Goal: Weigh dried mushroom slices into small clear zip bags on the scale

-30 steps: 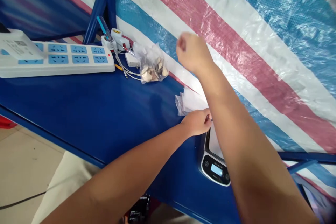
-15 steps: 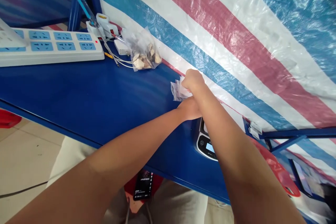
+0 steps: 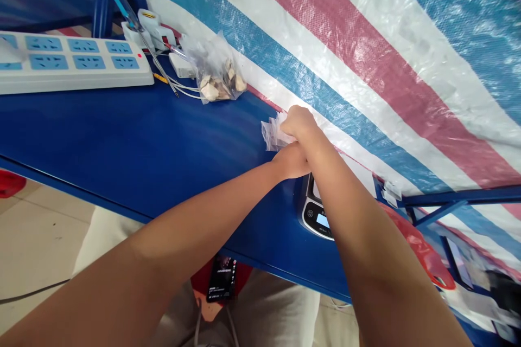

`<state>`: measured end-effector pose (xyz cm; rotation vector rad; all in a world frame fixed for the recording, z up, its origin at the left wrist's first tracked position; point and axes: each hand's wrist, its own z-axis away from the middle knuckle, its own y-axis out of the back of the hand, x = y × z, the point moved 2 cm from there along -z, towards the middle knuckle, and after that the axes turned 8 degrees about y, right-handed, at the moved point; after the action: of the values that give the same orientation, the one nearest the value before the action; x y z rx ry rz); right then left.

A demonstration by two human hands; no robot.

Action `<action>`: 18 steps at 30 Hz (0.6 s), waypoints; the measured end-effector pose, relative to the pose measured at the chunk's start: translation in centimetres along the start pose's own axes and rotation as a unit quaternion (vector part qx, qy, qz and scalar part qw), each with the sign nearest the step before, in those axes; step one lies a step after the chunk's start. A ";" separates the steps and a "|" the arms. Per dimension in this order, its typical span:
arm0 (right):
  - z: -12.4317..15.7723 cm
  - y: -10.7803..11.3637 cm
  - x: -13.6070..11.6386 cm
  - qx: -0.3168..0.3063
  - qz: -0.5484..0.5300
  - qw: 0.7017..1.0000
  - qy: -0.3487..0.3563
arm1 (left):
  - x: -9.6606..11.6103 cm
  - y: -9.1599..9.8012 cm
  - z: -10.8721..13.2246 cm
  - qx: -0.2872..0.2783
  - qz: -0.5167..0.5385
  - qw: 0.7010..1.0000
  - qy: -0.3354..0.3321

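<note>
My right hand (image 3: 300, 121) is closed at a small stack of clear plastic zip bags (image 3: 272, 134) near the back edge of the blue table (image 3: 134, 135). Its curled fingers press on or pinch the bags, and their tips are hidden. Just below it, my left hand (image 3: 291, 161) reaches under my right wrist, so the two arms cross. The right forearm covers the fingers of my left hand. Close by stands a digital kitchen scale (image 3: 315, 219) with a lit display, partly hidden behind my right forearm.
Plastic bags with pale dried pieces (image 3: 222, 85) lie at the back, beside white plugs, cables and a blue-handled screwdriver (image 3: 122, 2). A long power strip (image 3: 81, 78) occupies the left. Red plastic (image 3: 423, 249) lies at the right. A phone (image 3: 222, 278) rests below the table edge.
The view has shifted slightly, so the table things appear a little higher and farther left. Both hands keep nearly the same pose by the bags.
</note>
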<state>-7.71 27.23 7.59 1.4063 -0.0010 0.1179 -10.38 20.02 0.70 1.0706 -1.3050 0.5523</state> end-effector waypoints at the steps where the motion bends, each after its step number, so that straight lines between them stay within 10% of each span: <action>1: 0.1 0.4 0.3 0.014 -0.002 1.000 0.000 | -0.1 0.0 0.1 0.003 -0.007 1.000 -0.007; 7: 7.1 7.8 3.5 0.215 -0.053 0.975 -0.016 | 0.2 0.0 0.4 0.038 0.042 0.998 -0.035; 11: 16.5 11.5 6.4 0.315 -0.290 0.904 -0.016 | 1.6 0.7 0.6 -0.035 0.286 0.957 0.034; 14: 22.8 9.9 8.7 0.367 -0.367 0.852 -0.069 | 4.3 1.8 2.0 -0.147 0.432 0.889 0.040; 18: 29.5 4.2 11.0 0.393 -0.470 0.774 -0.161 | 8.2 2.7 5.5 -0.159 0.385 0.908 0.045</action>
<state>4.89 -0.23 17.38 2.0820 0.5215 -1.0819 -13.41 14.59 8.76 0.2201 -1.6545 0.9162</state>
